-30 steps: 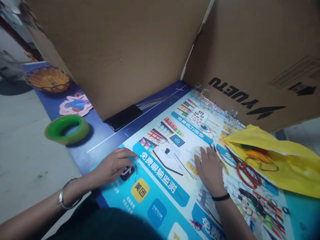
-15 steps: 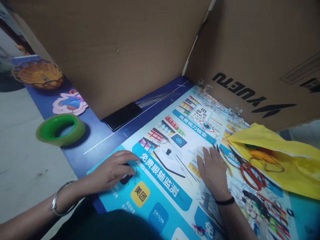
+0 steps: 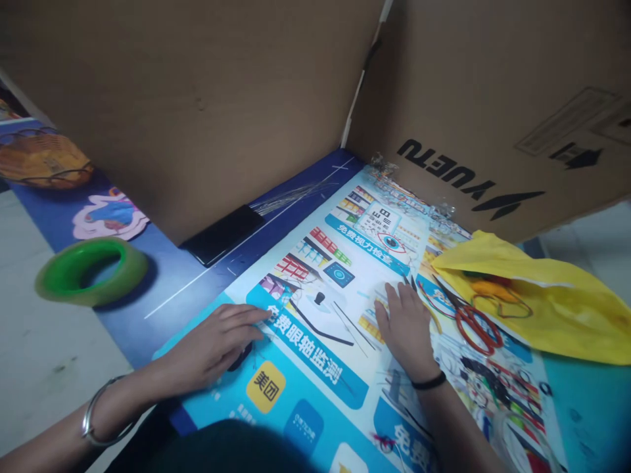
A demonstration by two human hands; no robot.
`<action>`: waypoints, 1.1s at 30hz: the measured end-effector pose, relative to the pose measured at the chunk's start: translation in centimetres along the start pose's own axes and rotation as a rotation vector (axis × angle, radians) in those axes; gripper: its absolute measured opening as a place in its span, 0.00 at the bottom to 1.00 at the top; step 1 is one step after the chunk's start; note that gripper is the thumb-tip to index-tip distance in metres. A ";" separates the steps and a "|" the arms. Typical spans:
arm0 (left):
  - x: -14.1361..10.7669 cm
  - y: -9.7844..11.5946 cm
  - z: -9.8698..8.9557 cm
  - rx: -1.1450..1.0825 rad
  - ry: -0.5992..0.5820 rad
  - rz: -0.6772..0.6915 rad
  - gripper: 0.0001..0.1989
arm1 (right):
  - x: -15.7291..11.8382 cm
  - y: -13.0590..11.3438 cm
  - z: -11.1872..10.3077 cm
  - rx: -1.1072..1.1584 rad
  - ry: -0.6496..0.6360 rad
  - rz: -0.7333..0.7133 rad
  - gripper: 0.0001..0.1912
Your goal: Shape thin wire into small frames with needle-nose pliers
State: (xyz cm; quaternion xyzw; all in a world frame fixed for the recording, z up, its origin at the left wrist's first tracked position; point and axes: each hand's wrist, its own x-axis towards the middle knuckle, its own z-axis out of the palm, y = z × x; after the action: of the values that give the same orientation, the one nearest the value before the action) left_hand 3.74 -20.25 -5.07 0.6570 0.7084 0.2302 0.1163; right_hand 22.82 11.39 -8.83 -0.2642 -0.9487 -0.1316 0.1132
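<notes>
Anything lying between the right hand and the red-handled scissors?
Yes: a curved yellow piece, apparently a tool's handle, lies between the right hand and the red-handled scissors, just off the hand's outer edge. Nothing tall shows there.

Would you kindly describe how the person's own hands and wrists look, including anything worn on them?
The left hand and right hand are ungloved, and no sleeves show. A shiny, silver-coloured, rounded bangle sits loosely above the left wrist; a narrow black band circles the right wrist.

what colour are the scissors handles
The scissors handles are orange-red, seen best in the head view.
</notes>
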 end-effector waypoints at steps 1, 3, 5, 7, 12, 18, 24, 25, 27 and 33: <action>0.0 0.0 0.1 0.008 -0.001 0.004 0.17 | 0.0 -0.1 -0.1 0.003 -0.005 0.005 0.23; 0.0 -0.1 0.2 0.029 -0.010 0.007 0.17 | 0.0 -0.3 -0.3 0.013 -0.025 0.020 0.23; -0.1 -0.4 0.5 0.058 -0.031 0.005 0.17 | 0.0 -0.5 -0.6 0.028 -0.048 0.037 0.23; -0.3 -0.7 0.8 0.092 -0.055 0.009 0.17 | 0.0 -0.6 -0.9 0.040 -0.059 0.053 0.24; -0.7 -1.7 1.8 0.132 -0.051 0.016 0.17 | 0.1 -0.9 -1.3 0.058 -0.076 0.077 0.23; -0.6 -1.3 2.1 0.159 -0.077 0.066 0.17 | 0.0 -0.9 -1.2 0.075 -0.052 0.063 0.23; 0.2 0.3 1.9 0.145 -0.134 0.109 0.18 | 0.0 -0.5 -0.5 0.041 -0.027 0.042 0.22; 0.3 0.5 1.8 0.116 -0.118 0.115 0.18 | 0.0 -0.5 -0.4 0.035 -0.024 0.036 0.22; 0.6 0.9 1.5 0.050 -0.088 0.127 0.17 | 0.0 -0.4 -0.2 0.023 -0.010 0.028 0.22; 1.5 0.1 -0.4 -0.079 -0.031 0.127 0.18 | -0.1 -0.1 0.3 0.004 0.002 0.012 0.22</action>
State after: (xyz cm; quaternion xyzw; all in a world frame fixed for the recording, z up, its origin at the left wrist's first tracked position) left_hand 3.42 -18.82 -4.45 0.6991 0.6537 0.2547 0.1384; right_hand 22.82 11.37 -9.12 -0.2694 -0.9473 -0.1294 0.1152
